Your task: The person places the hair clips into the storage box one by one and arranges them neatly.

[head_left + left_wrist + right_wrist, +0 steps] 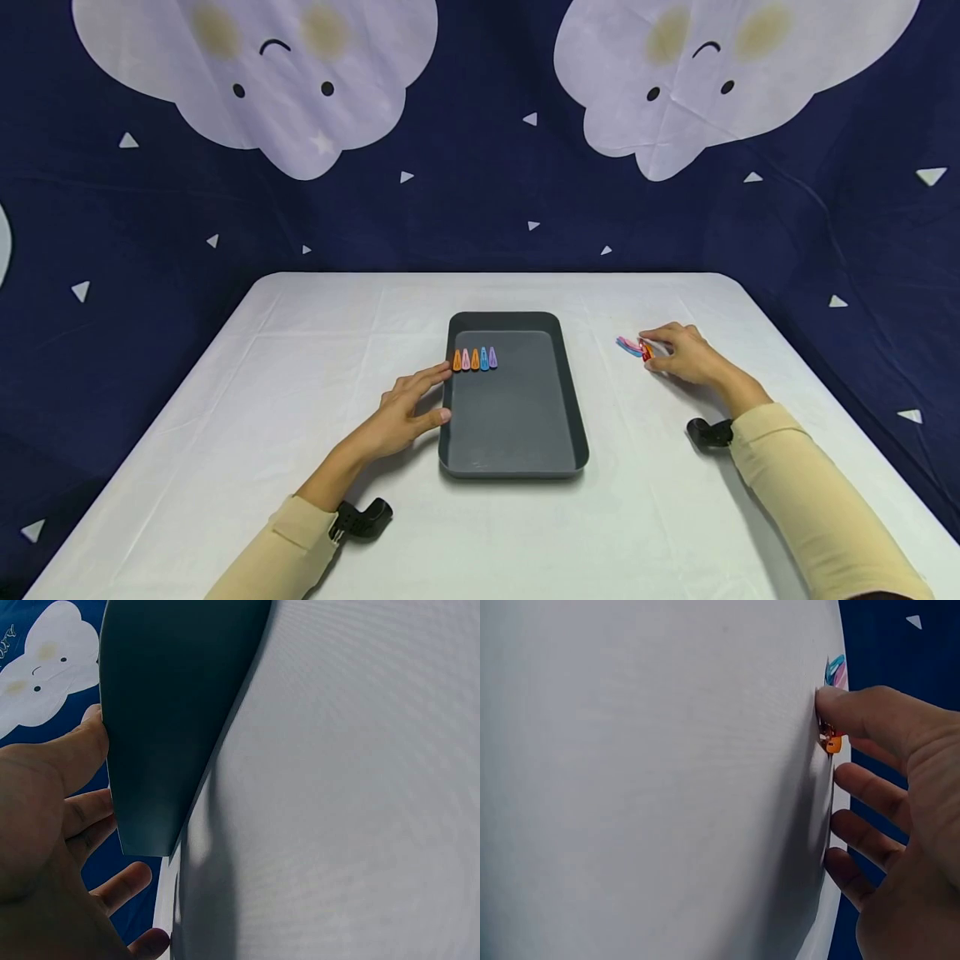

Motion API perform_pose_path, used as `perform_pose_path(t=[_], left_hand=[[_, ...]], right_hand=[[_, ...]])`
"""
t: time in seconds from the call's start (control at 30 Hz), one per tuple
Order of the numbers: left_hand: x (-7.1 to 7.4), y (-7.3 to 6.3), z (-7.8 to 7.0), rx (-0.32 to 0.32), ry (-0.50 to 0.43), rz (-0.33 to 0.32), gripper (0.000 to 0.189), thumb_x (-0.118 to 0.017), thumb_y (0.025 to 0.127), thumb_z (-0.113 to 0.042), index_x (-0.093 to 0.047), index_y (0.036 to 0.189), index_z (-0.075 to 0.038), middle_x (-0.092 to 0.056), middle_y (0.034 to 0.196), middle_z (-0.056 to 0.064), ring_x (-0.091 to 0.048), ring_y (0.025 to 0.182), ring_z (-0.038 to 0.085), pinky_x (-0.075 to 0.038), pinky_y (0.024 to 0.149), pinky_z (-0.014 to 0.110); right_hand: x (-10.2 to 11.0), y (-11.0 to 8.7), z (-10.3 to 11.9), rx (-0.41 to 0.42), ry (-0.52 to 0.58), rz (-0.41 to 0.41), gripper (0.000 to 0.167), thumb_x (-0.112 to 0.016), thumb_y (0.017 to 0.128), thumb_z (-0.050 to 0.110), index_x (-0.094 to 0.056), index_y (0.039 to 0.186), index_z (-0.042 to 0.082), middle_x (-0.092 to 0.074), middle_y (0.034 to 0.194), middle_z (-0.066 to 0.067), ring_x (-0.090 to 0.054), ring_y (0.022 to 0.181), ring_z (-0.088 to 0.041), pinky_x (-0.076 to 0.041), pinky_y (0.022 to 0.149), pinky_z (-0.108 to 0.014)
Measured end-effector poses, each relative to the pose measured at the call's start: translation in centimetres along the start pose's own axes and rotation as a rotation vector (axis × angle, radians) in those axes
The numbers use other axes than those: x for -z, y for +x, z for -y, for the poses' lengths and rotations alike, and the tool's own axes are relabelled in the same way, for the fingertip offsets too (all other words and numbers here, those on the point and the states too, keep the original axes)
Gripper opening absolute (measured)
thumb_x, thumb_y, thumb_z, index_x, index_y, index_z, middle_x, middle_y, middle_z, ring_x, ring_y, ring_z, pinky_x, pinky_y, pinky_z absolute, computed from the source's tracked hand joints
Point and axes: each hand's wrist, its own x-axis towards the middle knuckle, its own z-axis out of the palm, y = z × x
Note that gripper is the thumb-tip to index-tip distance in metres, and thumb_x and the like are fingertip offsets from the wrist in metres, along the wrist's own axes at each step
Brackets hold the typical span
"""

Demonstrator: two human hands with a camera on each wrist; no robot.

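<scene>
Left hand (400,417) relaxed; right hand (688,356), pinch unclear, at slim multicoloured hair clips (632,347), its nine o'clock — likely light, stiff; grip sides.

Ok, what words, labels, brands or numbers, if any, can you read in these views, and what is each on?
Nothing is clearly readable.
Dark blue backdrop: pale script at the left wrist view's edge, too small and cut off to read.
Tray: no text visible.
Hair clips in it, other clips at the right hand: too small to tell.
</scene>
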Motion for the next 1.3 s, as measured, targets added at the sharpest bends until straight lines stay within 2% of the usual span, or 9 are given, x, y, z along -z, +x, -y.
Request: perform_pose_path(t=[0.2, 0.47, 0.67, 0.9, 1.1, 1.3], left_hand=[[0.02, -0.04, 0.05, 0.002, -0.001, 0.001, 0.062, -0.062, 0.091, -0.033, -0.039, 0.144, -0.012, -0.029, 0.156, -0.002, -0.029, 0.135, 0.029, -0.018, 0.1, 0.058], [-0.01, 0.02, 0.03, 0.008, 0.0, 0.001, 0.061, -0.062, 0.091, -0.032, -0.04, 0.144, -0.011, -0.03, 0.155, -0.002, -0.029, 0.134, 0.029, -0.019, 0.1, 0.057], [0.04, 0.01, 0.05, 0.015, 0.003, 0.002, 0.06, -0.061, 0.091, -0.032, -0.04, 0.144, -0.013, -0.029, 0.155, -0.003, -0.029, 0.135, 0.028, -0.018, 0.1, 0.057], [0.05, -0.02, 0.01, 0.009, 0.006, 0.002, 0.061, -0.061, 0.091, -0.032, -0.039, 0.144, -0.012, -0.029, 0.155, -0.003, -0.03, 0.134, 0.029, -0.019, 0.1, 0.058], [0.1, -0.01, 0.06, 0.013, 0.003, 0.004, 0.061, -0.061, 0.091, -0.032, -0.04, 0.144, -0.011, -0.029, 0.155, -0.004, -0.03, 0.134, 0.028, -0.019, 0.1, 0.057], [0.05, -0.02, 0.01, 0.011, 0.002, 0.002, 0.061, -0.062, 0.091, -0.032, -0.04, 0.143, -0.011, -0.03, 0.155, -0.003, -0.03, 0.134, 0.028, -0.019, 0.1, 0.057]], right_hand=[[0.14, 0.35, -0.12, 0.009, -0.022, 0.035, 0.059, -0.071, 0.08, 0.024, -0.052, 0.134, 0.009, -0.046, 0.135, -0.022, -0.035, 0.115, -0.038, -0.03, 0.094, -0.057], [0.37, 0.13, -0.05, 0.017, -0.013, 0.049, 0.057, -0.071, 0.08, 0.024, -0.054, 0.131, 0.005, -0.047, 0.132, -0.022, -0.036, 0.114, -0.038, -0.03, 0.093, -0.056], [0.29, 0.03, -0.33, 0.018, -0.002, 0.035, 0.057, -0.072, 0.08, 0.025, -0.055, 0.13, 0.003, -0.049, 0.13, -0.023, -0.036, 0.114, -0.038, -0.03, 0.094, -0.056], [0.4, 0.14, -0.33, 0.01, -0.015, 0.055, 0.061, -0.071, 0.081, 0.024, -0.051, 0.136, 0.008, -0.046, 0.133, -0.022, -0.036, 0.112, -0.036, -0.031, 0.093, -0.057], [0.34, 0.13, -0.37, 0.034, -0.015, 0.036, 0.054, -0.072, 0.08, 0.024, -0.057, 0.129, 0.008, -0.049, 0.13, -0.022, -0.037, 0.111, -0.036, -0.031, 0.092, -0.055], [0.23, 0.03, -0.53, 0.035, 0.0, 0.023, 0.054, -0.073, 0.08, 0.024, -0.057, 0.128, 0.005, -0.05, 0.129, -0.022, -0.037, 0.113, -0.037, -0.03, 0.095, -0.056]])
